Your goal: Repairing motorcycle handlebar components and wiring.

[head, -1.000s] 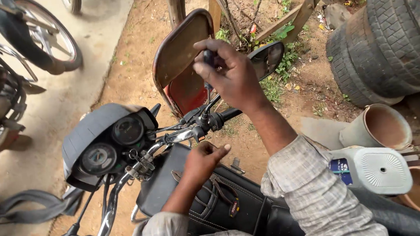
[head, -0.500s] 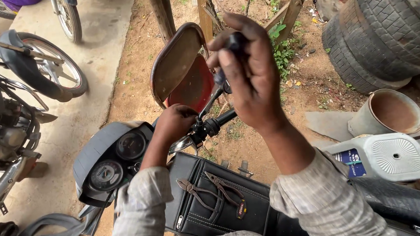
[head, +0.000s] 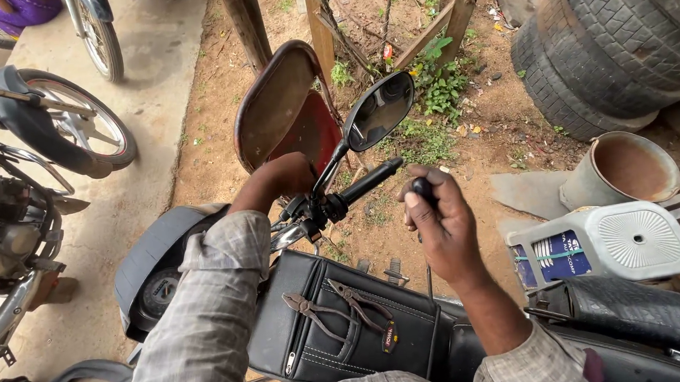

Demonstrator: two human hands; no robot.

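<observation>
Two hands [head: 356, 202], one mirror [head: 381, 110], two pliers [head: 339, 305].

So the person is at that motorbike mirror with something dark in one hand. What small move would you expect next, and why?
Probably bringing the right hand, closed around a dark tool, over to the foot of the mirror stem. The left hand rests on the handlebar beside that stem, as if steadying it, while the mirror stands upright and the tool hangs clear of it.

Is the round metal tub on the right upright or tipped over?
Tipped. The metal tub lies on its side on the dirt beside the stacked tyres, its open mouth facing the camera so the rusty, empty inside shows.
</observation>
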